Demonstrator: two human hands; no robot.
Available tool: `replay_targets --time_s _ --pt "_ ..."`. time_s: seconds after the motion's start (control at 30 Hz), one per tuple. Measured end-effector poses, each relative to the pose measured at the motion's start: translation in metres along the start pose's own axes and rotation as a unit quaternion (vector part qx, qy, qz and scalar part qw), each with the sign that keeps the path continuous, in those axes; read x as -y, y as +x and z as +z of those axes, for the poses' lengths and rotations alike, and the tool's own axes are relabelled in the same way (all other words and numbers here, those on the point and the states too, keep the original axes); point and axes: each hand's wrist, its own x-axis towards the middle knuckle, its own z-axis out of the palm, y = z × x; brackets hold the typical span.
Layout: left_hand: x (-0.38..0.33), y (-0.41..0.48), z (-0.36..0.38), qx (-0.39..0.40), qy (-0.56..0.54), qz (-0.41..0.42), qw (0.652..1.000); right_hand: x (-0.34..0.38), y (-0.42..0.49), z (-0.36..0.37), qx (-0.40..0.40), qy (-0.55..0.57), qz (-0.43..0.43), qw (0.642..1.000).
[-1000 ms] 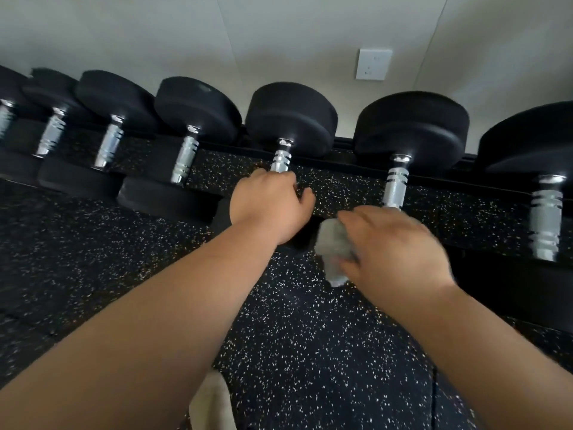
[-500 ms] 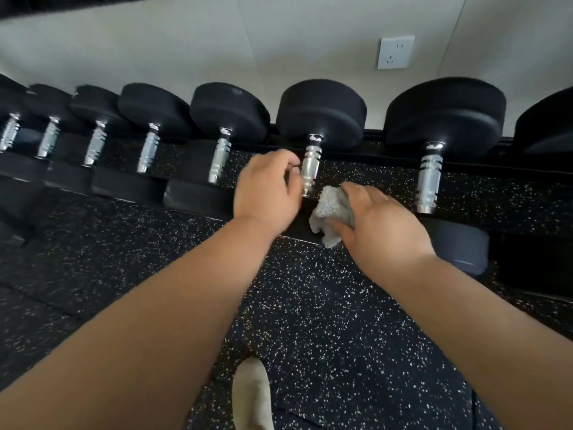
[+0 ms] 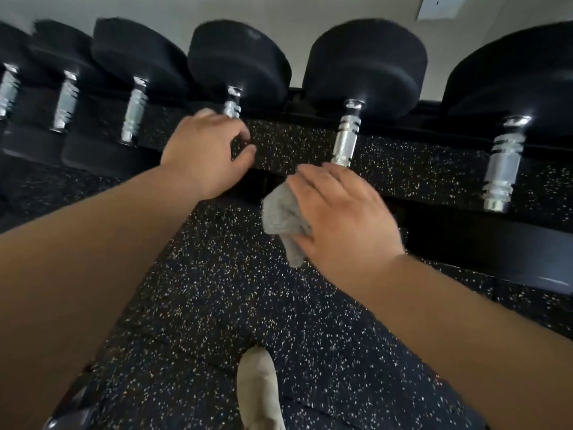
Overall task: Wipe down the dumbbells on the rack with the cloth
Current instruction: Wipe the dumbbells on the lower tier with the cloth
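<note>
A row of black dumbbells with chrome handles lies on a low black rack (image 3: 434,104) against the wall. My left hand (image 3: 203,155) is curled over the lower part of one dumbbell's chrome handle (image 3: 232,107), hiding most of it. My right hand (image 3: 344,218) holds a bunched grey cloth (image 3: 283,217) under its palm and thumb. It lies just below the near end of the neighbouring dumbbell's handle (image 3: 345,135) and hides that dumbbell's near head. The picture is motion-blurred.
More dumbbells lie to the left (image 3: 133,117) and to the right (image 3: 504,164). Black speckled rubber flooring (image 3: 217,290) spreads below the rack. A foot in a pale sock (image 3: 257,389) stands on it. A wall socket (image 3: 438,7) is at the top right.
My left hand has shifted left from one dumbbell's handle to the neighbouring one. My right hand with the cloth has drawn back from the handle towards the near head. The view has moved closer.
</note>
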Motion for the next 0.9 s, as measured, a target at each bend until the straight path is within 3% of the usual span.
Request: replay_targets --time_s 0.13,0.23,0.4,0.5,0.63,0.77,0.83,0.9 --pt "0.013 0.0 -0.008 0.035 0.01 0.013 0.999 -0.024 -0.031 -0.012 0.014 0.072 0.12 0.99" --pt "0.015 -0.005 0.0 0.044 0.043 0.023 0.998 -0.012 -0.03 -0.017 0.009 0.06 0.18 0.982" --pt "0.017 -0.003 0.004 0.047 0.048 0.017 0.998 0.038 0.026 -0.013 0.07 -0.028 0.113 0.991" --pt "0.016 -0.002 0.003 0.061 0.025 0.03 0.997 0.037 0.029 -0.013 0.075 -0.024 0.107 0.991" --pt "0.015 0.003 -0.002 0.1 0.03 0.038 0.994 0.022 0.001 -0.032 0.086 0.007 0.248 0.965" --pt "0.017 0.004 -0.005 0.12 0.033 0.037 0.992 0.015 -0.002 -0.038 0.101 0.093 0.4 0.906" --pt "0.018 0.003 -0.005 0.106 0.017 0.042 0.993 0.026 0.015 -0.036 0.086 0.049 0.395 0.913" --pt "0.019 0.002 -0.005 0.094 -0.003 0.045 0.995 0.044 0.038 -0.028 0.078 -0.013 0.33 0.941"
